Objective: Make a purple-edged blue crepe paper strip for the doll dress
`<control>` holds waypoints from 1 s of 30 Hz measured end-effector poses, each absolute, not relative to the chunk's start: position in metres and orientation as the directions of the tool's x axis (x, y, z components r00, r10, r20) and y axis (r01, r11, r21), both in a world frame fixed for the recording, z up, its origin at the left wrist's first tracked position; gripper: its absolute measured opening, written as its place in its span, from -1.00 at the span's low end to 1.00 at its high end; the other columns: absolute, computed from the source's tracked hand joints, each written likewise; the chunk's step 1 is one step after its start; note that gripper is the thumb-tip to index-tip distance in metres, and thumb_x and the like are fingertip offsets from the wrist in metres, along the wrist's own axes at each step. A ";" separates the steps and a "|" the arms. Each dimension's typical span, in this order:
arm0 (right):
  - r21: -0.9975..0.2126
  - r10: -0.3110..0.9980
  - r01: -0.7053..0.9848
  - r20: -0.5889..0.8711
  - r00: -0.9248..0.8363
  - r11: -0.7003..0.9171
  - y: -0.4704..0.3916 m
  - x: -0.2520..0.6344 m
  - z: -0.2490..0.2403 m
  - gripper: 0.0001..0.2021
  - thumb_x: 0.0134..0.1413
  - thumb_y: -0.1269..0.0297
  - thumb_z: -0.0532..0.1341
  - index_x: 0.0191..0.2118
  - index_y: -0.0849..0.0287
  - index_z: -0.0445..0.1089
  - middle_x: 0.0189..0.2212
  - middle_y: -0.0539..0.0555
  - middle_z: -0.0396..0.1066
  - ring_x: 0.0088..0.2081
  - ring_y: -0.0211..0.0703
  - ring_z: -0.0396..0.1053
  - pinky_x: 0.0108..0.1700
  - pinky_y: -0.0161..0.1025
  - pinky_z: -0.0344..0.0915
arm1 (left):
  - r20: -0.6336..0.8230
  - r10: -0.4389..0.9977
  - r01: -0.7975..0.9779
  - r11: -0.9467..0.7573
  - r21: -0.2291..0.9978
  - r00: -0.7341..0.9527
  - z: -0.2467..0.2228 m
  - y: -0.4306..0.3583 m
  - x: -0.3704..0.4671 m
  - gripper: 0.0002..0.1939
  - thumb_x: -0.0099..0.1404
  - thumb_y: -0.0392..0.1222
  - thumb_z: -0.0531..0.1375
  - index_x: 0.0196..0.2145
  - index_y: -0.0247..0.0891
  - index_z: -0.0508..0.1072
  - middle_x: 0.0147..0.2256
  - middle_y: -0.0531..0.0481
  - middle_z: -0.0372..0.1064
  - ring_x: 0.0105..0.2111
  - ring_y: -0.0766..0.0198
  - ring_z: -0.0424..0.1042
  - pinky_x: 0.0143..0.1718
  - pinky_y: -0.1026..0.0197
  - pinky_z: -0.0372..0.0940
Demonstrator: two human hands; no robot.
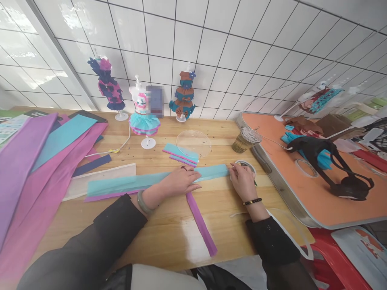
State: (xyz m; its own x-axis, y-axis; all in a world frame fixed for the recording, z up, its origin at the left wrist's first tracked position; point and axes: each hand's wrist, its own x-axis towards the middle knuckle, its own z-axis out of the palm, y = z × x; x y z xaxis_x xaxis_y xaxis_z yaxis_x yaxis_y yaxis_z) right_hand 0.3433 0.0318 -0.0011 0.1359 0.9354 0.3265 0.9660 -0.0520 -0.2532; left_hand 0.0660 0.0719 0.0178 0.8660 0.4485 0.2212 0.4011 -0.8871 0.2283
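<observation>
A long turquoise strip (121, 184) of thin cloth-like or papery material stretches across the wooden table, with a purple layer (105, 195) showing along its lower left edge. My left hand (178, 180) lies flat on the strip near its middle, fingers extended. At the strip's right end, my right hand (242, 180) pinches the edge between thumb and fingers. Partly hidden behind that hand is a tape roll (247, 163). A narrow purple strip (202, 226) runs from beneath my left hand toward the table's front edge. Shorter turquoise pieces with purple edges (181, 154) lie just beyond.
Purple, pink and turquoise sheets (27, 161) cover the left side. Small dressed mannequins (144, 121) stand by the tiled wall. A clear disc (194, 143) and a lidded cup (246, 139) sit toward the back. An orange table (272, 161) adjoins on the right, holding a black strapped object (329, 165).
</observation>
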 end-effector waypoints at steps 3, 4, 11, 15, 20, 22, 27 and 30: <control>-0.268 0.934 0.961 0.319 0.159 -0.072 0.036 0.345 -0.004 -0.68 0.05 0.18 0.04 -0.09 0.13 0.32 -0.37 0.11 0.43 -0.24 -0.03 0.21 -0.13 -0.04 0.00 | 0.233 0.442 0.404 -0.894 0.194 0.866 0.016 0.072 0.065 -0.55 0.33 0.08 -0.17 -0.07 -0.25 0.30 -0.08 -0.08 0.32 -0.05 0.16 0.21 -0.04 0.14 0.04; -0.276 0.935 0.958 0.314 0.166 -0.077 0.037 0.345 -0.005 -0.68 0.05 0.17 0.05 -0.09 0.13 0.32 -0.38 0.10 0.43 -0.25 -0.03 0.21 -0.14 -0.05 0.00 | 0.238 0.442 0.406 -0.895 0.185 0.865 0.016 0.072 0.065 -0.54 0.33 0.08 -0.18 -0.08 -0.24 0.31 -0.09 -0.08 0.32 -0.05 0.16 0.21 -0.05 0.14 0.04; -0.256 0.950 0.963 0.271 0.155 -0.084 0.037 0.346 0.002 -0.65 0.10 0.14 -0.04 -0.10 0.13 0.34 -0.37 0.12 0.42 -0.24 -0.01 0.22 -0.17 -0.07 0.00 | 0.254 0.415 0.393 -0.910 0.135 0.874 0.015 0.073 0.064 -0.55 0.33 0.07 -0.19 -0.16 -0.22 0.35 -0.10 -0.09 0.31 -0.05 0.17 0.20 -0.05 0.13 0.03; -0.230 0.958 0.971 0.258 0.125 -0.065 0.035 0.348 0.003 -0.64 0.07 0.12 0.00 -0.10 0.15 0.34 -0.38 0.13 0.42 -0.23 0.01 0.22 -0.18 -0.07 0.00 | 0.258 0.413 0.390 -0.910 0.138 0.873 0.015 0.074 0.064 -0.56 0.34 0.06 -0.19 -0.17 -0.21 0.36 -0.09 -0.06 0.30 -0.06 0.17 0.19 -0.05 0.12 0.03; -0.249 0.952 0.966 0.268 0.145 -0.077 0.036 0.350 0.002 -0.65 0.05 0.15 0.01 -0.09 0.15 0.34 -0.39 0.13 0.43 -0.26 -0.01 0.24 -0.20 -0.08 0.02 | 0.250 0.429 0.397 -0.902 0.167 0.868 0.015 0.074 0.064 -0.58 0.33 0.06 -0.17 -0.16 -0.20 0.35 -0.07 -0.03 0.29 -0.05 0.18 0.19 -0.05 0.13 0.02; -0.258 0.944 0.961 0.281 0.171 -0.098 0.037 0.348 0.002 -0.64 0.03 0.14 0.03 -0.08 0.15 0.34 -0.41 0.12 0.43 -0.26 0.00 0.25 -0.20 -0.08 0.04 | 0.249 0.438 0.402 -0.897 0.183 0.864 0.015 0.074 0.064 -0.58 0.33 0.06 -0.17 -0.14 -0.20 0.34 -0.06 -0.02 0.29 -0.04 0.18 0.18 -0.04 0.13 0.01; -0.358 0.937 0.924 0.255 0.237 -0.136 0.040 0.346 0.003 -0.57 -0.01 0.13 0.06 -0.02 0.21 0.28 -0.37 0.11 0.44 -0.34 -0.07 0.29 -0.24 -0.12 0.11 | 0.232 0.453 0.406 -0.886 0.225 0.861 0.016 0.072 0.065 -0.59 0.34 0.04 -0.17 -0.13 -0.18 0.34 -0.07 -0.04 0.31 -0.03 0.18 0.18 0.00 0.11 -0.02; -0.477 0.933 0.867 0.227 0.279 -0.143 0.040 0.350 0.005 -0.56 0.02 0.10 0.02 -0.04 0.25 0.30 -0.33 0.13 0.44 -0.42 -0.15 0.30 -0.28 -0.17 0.18 | 0.218 0.474 0.409 -0.867 0.285 0.853 0.018 0.073 0.064 -0.60 0.35 0.00 -0.18 -0.13 -0.16 0.36 -0.07 -0.02 0.31 -0.01 0.20 0.17 0.00 0.12 -0.02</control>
